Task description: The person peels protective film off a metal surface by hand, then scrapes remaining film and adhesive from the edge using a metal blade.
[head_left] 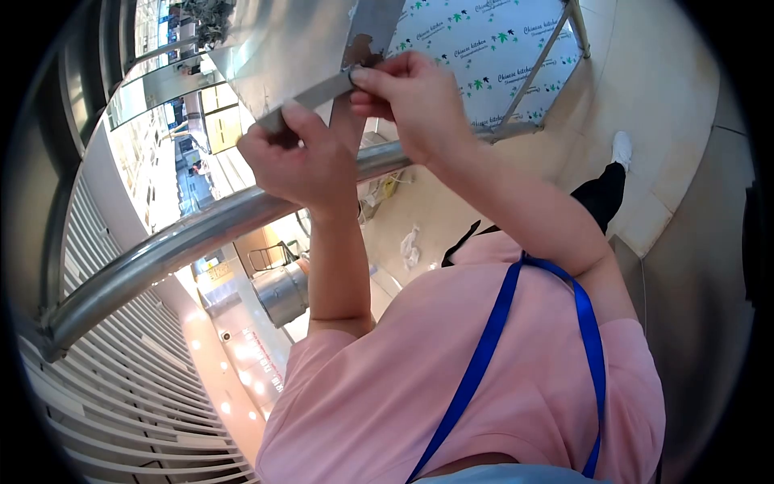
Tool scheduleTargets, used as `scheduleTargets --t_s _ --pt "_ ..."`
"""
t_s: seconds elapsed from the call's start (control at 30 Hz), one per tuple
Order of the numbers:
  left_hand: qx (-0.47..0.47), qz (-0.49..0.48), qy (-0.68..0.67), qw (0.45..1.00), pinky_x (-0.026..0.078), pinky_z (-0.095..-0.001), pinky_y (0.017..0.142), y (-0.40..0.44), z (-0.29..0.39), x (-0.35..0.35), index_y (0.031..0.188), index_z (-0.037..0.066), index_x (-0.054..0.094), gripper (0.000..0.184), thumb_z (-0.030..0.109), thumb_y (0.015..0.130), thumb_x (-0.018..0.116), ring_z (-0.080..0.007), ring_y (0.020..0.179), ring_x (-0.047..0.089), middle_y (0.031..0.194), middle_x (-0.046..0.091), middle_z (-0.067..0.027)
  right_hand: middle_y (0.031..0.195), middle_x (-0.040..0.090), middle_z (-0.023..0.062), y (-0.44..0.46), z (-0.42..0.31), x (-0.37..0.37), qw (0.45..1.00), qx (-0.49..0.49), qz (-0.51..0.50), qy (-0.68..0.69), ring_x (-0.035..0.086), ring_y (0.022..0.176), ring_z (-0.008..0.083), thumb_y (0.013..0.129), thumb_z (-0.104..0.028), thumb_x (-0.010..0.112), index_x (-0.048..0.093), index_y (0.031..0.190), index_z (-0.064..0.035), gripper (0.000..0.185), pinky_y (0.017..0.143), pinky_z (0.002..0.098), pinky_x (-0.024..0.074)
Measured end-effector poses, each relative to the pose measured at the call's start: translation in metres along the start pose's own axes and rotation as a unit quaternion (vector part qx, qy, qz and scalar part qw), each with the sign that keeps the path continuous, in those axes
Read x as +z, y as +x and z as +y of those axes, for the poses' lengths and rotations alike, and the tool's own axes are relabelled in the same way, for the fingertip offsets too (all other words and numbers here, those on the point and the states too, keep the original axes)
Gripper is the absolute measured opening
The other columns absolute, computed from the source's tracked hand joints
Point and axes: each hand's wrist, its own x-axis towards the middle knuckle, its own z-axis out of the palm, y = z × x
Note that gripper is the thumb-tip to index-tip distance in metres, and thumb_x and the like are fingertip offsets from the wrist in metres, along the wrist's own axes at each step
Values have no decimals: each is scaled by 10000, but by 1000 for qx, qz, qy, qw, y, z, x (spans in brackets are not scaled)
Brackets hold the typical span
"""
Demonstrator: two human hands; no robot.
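My left hand (302,157) is closed, its thumb and curled fingers on the folded edge of a metal sheet (298,48). My right hand (419,101) pinches at the end of that edge, where a small dark round piece (352,74) shows by the fingertips. What exactly this piece is, I cannot make out. Close beside it, a rusty-brown patch marks an upright grey metal strip (367,32). Both hands are above a thick shiny metal tube (201,230), and the left fingertips are partly hidden behind the edge.
Behind the right hand stands a panel covered in printed foil (484,56), reading "Chinese kitchen". A white scrap (410,247) lies on the beige floor (451,214). At lower left are white slats (129,387) and a metal cylinder (280,292). My foot in a white shoe (622,151) is at right.
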Motion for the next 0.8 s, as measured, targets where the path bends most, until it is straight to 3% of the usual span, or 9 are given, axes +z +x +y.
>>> scheduleTargets --t_s 0.2,0.23,0.33,0.37,0.47,0.57,0.67,0.8 --pt "-23 8 -51 998 341 -227 477 -7 -5 -1 693 -21 402 195 101 748 545 -93 515 377 618 441 -44 665 549 135 1 10 -6 1000 0 -14 12 574 559 157 715 -5 598 477 758 76 151 491 225 497" --pt "7 9 5 1000 348 -241 476 -4 -1 -1 696 -22 404 203 113 747 546 -106 513 386 613 444 -46 667 551 136 3 5 -3 1000 -6 -11 17 574 558 155 716 -6 598 477 755 75 151 492 224 497" --pt "-10 15 -22 1000 355 -245 472 -1 -5 -1 687 -21 407 229 142 738 559 -115 509 398 610 447 -51 666 555 135 -3 16 -6 1000 -13 -15 13 574 558 152 712 -1 599 476 750 71 148 493 227 496" --pt "-16 15 68 997 354 -233 463 -4 1 -3 694 -24 407 225 135 739 559 -104 514 402 607 452 -48 665 555 132 -2 17 -7 1000 -13 -14 7 572 557 153 712 -2 600 477 750 69 147 495 230 494" --pt "26 26 -45 998 356 -214 458 -5 -12 3 709 -15 397 194 98 745 551 -88 509 399 596 449 -30 657 553 128 3 13 -8 1000 -16 -11 3 573 563 149 717 -14 600 480 751 67 149 506 226 492" --pt "-22 -2 -90 996 351 -202 435 8 -5 4 706 -6 393 178 80 750 543 -70 495 407 587 459 -39 666 554 132 -1 11 -2 999 -33 -22 6 575 571 146 721 -20 599 477 745 78 158 504 218 497" --pt "-35 -23 -41 998 354 -202 429 2 -9 2 707 -13 390 199 90 747 556 -73 478 418 571 468 -40 688 557 131 -2 11 -6 1000 -27 0 14 573 565 154 718 -23 603 480 746 79 162 509 230 496" --pt "56 -25 36 997 359 -203 430 1 -13 8 731 -13 399 203 109 750 561 -76 462 424 565 482 -42 698 555 137 3 12 -13 999 -37 8 19 575 565 164 722 -20 598 473 760 89 170 508 233 500"
